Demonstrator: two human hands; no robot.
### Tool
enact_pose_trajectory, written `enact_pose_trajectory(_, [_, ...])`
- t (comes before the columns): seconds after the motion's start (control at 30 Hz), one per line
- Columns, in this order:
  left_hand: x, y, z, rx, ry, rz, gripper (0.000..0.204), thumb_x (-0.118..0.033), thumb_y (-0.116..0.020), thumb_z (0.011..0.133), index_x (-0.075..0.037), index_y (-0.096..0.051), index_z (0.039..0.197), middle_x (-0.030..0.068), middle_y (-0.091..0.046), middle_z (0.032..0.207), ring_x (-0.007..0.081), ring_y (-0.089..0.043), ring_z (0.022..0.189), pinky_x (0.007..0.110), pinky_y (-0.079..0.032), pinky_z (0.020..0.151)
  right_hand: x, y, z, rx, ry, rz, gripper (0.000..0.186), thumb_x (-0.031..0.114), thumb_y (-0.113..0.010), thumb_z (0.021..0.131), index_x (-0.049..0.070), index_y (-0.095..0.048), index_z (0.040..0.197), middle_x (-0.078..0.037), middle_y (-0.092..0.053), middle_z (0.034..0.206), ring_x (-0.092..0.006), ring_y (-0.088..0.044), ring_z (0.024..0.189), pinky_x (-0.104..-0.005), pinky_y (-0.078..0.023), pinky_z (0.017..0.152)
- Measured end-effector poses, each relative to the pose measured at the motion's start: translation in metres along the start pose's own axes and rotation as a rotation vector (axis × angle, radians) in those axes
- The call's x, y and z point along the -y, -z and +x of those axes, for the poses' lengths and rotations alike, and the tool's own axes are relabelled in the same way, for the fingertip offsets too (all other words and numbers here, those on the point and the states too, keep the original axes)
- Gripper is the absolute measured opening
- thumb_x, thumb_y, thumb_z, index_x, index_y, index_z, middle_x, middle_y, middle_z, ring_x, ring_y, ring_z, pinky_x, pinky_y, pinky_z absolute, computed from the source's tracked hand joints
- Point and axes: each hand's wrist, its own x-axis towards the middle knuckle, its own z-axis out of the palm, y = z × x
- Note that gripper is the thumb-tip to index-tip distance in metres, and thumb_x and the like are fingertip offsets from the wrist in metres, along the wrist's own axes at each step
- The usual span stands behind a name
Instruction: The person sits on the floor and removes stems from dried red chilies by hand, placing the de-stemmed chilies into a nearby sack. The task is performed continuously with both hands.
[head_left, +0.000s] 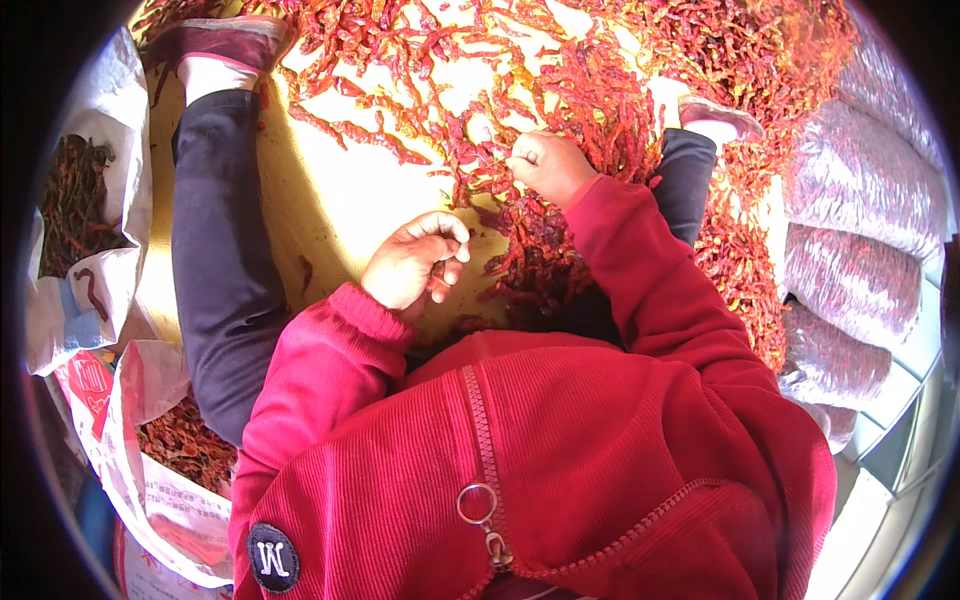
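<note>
Dried red chili peppers (pixel 560 85) lie spread over a yellow surface (pixel 340 215) between my outstretched legs. My right hand (pixel 553 168) is over the edge of the spread, its fingers curled in a pinch; whatever they may hold is lost against the peppers and glare. Closer to my body, my left hand (pixel 418 262) hovers above the yellow surface with thumb and fingers curled together, and I cannot make out anything between them. A darker heap of chili peppers (pixel 540 245) sits just below my right hand, partly hidden by my right sleeve.
At the left stand two white sacks, one holding dark peppers (pixel 75 205), the other reddish pepper pieces (pixel 190 440). Clear plastic bags packed with peppers (pixel 865 180) are stacked at the right. My legs (pixel 225 230) flank the spread; a single pepper (pixel 306 272) lies beside the left one.
</note>
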Motion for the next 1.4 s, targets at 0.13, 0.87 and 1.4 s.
enact_pose_trajectory(0.13, [0.003,0.002,0.003,-0.013,0.003,-0.009,0.012,0.001,-0.037,0.074,-0.003,-0.048,0.078,0.0054,-0.049,0.066,0.0088,-0.041,0.044,0.017,-0.031,0.033,0.002,-0.013,0.005,-0.197,0.267,0.009,0.011,0.016,-0.056,0.070,0.006,-0.051,0.070,-0.009,-0.050,0.065,-0.0238,-0.050,0.063,-0.0339,-0.040,0.059])
enact_pose_trajectory(0.87, [0.005,-0.004,0.004,0.051,0.014,-0.074,0.022,-0.024,-0.044,0.081,-0.005,-0.047,0.090,0.0041,-0.050,0.066,0.0096,-0.043,0.048,0.017,-0.031,0.033,0.057,0.011,-0.030,0.007,0.385,0.358,0.007,0.009,-0.055,0.072,0.004,-0.053,0.075,-0.003,-0.049,0.070,-0.0132,-0.047,0.067,-0.0247,-0.038,0.063])
enact_pose_trajectory(1.4, [0.005,0.004,-0.001,0.178,0.132,-0.023,0.007,-0.014,-0.045,0.082,-0.009,-0.050,0.084,0.0015,-0.045,0.062,0.0042,-0.030,0.039,0.016,-0.020,0.033,-0.011,-0.028,0.016,0.101,-0.006,-0.229,0.014,0.016,-0.046,0.075,0.006,-0.053,0.083,-0.013,-0.056,0.078,-0.0299,-0.053,0.073,-0.0365,-0.042,0.065])
